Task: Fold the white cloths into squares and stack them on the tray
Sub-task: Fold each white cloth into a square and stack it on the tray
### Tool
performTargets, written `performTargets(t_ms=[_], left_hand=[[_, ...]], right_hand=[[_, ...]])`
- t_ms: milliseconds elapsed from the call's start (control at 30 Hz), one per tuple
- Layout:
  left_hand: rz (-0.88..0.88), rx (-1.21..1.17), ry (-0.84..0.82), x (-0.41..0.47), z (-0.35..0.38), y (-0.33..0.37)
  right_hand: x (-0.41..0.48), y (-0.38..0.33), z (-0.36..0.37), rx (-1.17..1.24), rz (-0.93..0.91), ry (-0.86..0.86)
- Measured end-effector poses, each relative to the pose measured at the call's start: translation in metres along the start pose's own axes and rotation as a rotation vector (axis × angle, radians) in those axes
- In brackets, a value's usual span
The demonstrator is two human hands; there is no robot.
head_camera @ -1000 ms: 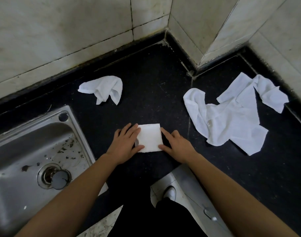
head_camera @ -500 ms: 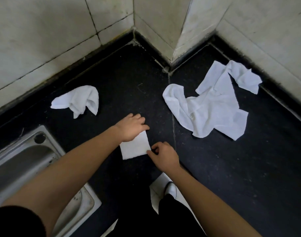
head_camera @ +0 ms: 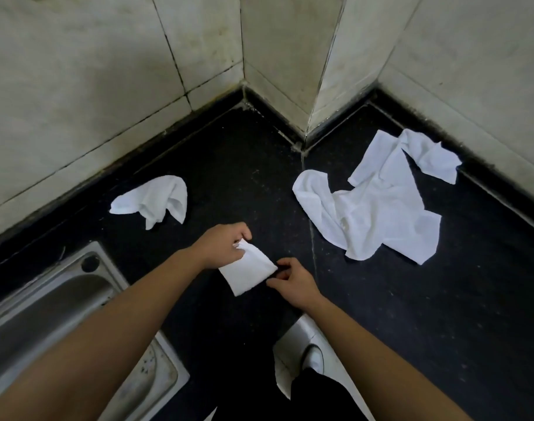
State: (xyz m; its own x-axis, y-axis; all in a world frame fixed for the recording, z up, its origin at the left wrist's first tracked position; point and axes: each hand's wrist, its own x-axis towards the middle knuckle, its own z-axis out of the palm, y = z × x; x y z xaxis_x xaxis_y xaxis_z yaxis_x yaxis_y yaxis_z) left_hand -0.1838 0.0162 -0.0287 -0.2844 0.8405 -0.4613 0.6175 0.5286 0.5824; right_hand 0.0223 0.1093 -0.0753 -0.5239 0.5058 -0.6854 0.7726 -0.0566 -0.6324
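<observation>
A small folded white cloth (head_camera: 246, 272) lies tilted on the black counter, its far corner pinched and lifted by my left hand (head_camera: 220, 247). My right hand (head_camera: 293, 284) rests just right of the cloth with fingers curled, touching or nearly touching its right corner. A crumpled white cloth (head_camera: 156, 200) lies further back on the left. A larger heap of unfolded white cloths (head_camera: 378, 199) is spread at the right, near the wall. No tray is in view.
A steel sink (head_camera: 62, 302) is set into the counter at the lower left. Tiled walls (head_camera: 277, 56) with a jutting corner close off the back. The counter's front edge runs under my arms; a white shoe (head_camera: 314, 358) shows on the floor below.
The view has swung right. My left hand went from pressing flat on the folded cloth to pinching and lifting its far corner; the cloth has turned. My right hand stays at its right edge.
</observation>
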Motion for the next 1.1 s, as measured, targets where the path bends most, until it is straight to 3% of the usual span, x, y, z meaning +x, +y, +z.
performTargets(t_ms=[200,400,533,733,867,967,1100], left_hand=[[-0.046,-0.416,0.142,-0.031,-0.030,0.015],[-0.156,-0.838,0.295,-0.057,-0.049,0.040],[-0.146,-1.128,0.305,-0.059,-0.047,0.061],[-0.122,-1.310,0.145,-0.043,-0.022,0.082],[-0.135,-1.251,-0.094,-0.027,0.001,0.091],[-0.127,-1.224,-0.280,-0.013,0.018,0.106],[-0.037,-1.063,-0.345,0.007,0.045,0.155]], right_hand=[[-0.010,-0.022,-0.016,0.413,0.087,-0.247],[-0.018,-0.049,-0.040,0.780,0.024,-0.246],[-0.026,-0.063,-0.054,0.996,0.033,-0.309],[-0.037,-0.057,-0.066,1.062,0.043,-0.334],[-0.051,-0.031,-0.078,1.136,-0.012,-0.149],[-0.071,-0.005,-0.100,1.051,-0.054,-0.047],[-0.108,0.030,-0.135,0.986,-0.091,0.110]])
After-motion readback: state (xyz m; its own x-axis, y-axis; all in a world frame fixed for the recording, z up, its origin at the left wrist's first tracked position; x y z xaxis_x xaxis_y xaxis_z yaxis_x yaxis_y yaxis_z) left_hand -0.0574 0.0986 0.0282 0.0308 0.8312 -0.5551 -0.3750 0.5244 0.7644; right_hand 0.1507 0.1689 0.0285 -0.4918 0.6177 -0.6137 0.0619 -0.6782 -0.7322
